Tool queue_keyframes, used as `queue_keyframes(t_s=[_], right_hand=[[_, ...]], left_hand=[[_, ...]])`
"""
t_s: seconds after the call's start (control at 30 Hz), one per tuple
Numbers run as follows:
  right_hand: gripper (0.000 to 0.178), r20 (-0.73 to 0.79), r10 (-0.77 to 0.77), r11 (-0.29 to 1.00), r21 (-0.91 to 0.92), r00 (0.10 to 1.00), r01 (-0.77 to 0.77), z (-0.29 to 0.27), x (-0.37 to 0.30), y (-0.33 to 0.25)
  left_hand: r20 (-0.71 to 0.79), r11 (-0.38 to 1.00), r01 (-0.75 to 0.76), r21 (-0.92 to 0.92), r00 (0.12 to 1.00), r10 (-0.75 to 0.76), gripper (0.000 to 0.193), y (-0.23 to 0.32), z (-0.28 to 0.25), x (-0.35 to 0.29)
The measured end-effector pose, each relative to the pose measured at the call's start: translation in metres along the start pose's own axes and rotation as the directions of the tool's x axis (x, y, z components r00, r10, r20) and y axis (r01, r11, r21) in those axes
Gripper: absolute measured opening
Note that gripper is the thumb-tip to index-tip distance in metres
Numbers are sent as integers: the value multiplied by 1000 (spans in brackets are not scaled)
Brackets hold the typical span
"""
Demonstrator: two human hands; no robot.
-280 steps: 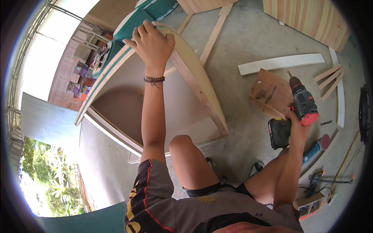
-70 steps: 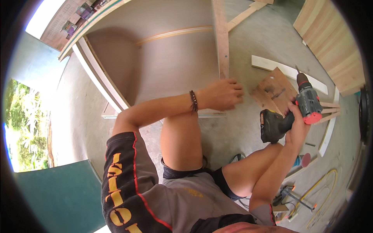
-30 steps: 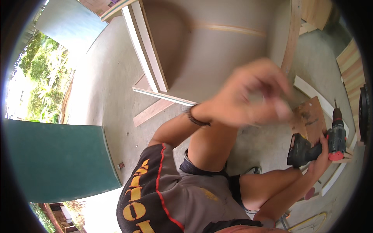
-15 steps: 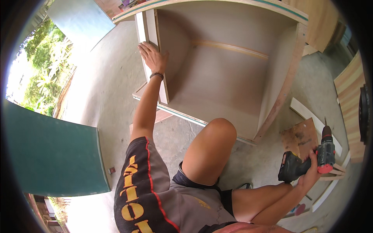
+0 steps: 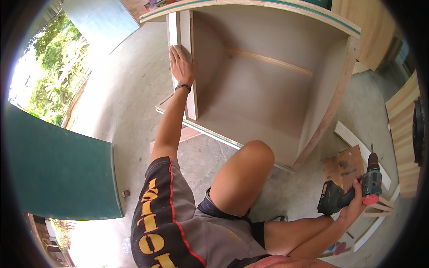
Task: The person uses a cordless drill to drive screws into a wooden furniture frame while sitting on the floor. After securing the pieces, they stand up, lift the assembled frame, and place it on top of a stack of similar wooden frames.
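Note:
My left hand (image 5: 183, 70) lies with fingers stretched out along a pale board (image 5: 184, 30) at the left side of an open box-shaped cabinet (image 5: 254, 100). The board runs lengthwise away from me along the cabinet's open edge, and part of it is hidden under my palm. Down at the right, my right hand (image 5: 356, 203) is wrapped round the grip of a black and grey cordless drill (image 5: 372, 181) with a red end cap. Its thin bit points away from me, clear of the cabinet.
A large green panel (image 5: 62, 169) fills the left side, and a pale blue sheet (image 5: 98, 22) lies beyond it. Wood offcuts (image 5: 348, 163) and a white strip (image 5: 346, 133) lie on the concrete floor near the drill. Plywood sheets (image 5: 404, 134) stand at the right edge.
The view has turned slightly, so the cabinet sits a little farther right. My left hand stays on the board and the drill stays in my right hand.

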State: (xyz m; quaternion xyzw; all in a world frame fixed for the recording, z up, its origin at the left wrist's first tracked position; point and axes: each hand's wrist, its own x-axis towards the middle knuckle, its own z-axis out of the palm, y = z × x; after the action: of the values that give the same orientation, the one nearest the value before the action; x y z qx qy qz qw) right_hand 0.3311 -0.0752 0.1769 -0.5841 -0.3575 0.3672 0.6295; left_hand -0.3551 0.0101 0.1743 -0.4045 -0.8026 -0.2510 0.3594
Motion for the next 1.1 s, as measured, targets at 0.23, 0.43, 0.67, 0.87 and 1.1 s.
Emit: queue_keyframes(t_s=[0.23, 0.43, 0.67, 0.87, 1.1], right_hand=[[37, 25, 30, 999, -17, 999, -29, -3, 2, 1], [37, 26, 11, 1000, -4, 1000, -11, -3, 2, 0], [34, 31, -52, 998, -19, 998, 53, 4, 5, 7], [37, -28, -93, 995, -36, 995, 92, 0, 7, 7], [33, -67, -286, 953, -118, 956, 277, 11, 7, 3]], left_hand=[[-12, 975, 9, -220, 1000, -12, 65, -1, -18, 90], [72, 972, 172, -161, 984, -162, 58, 0, -38, 162], [-40, 992, -97, 76, 994, 101, 33, -50, 8, 188], [66, 974, 196, -114, 980, -190, 82, -24, -7, 147], [99, 979, 205, 20, 974, -206, 81, -28, 0, 72]])
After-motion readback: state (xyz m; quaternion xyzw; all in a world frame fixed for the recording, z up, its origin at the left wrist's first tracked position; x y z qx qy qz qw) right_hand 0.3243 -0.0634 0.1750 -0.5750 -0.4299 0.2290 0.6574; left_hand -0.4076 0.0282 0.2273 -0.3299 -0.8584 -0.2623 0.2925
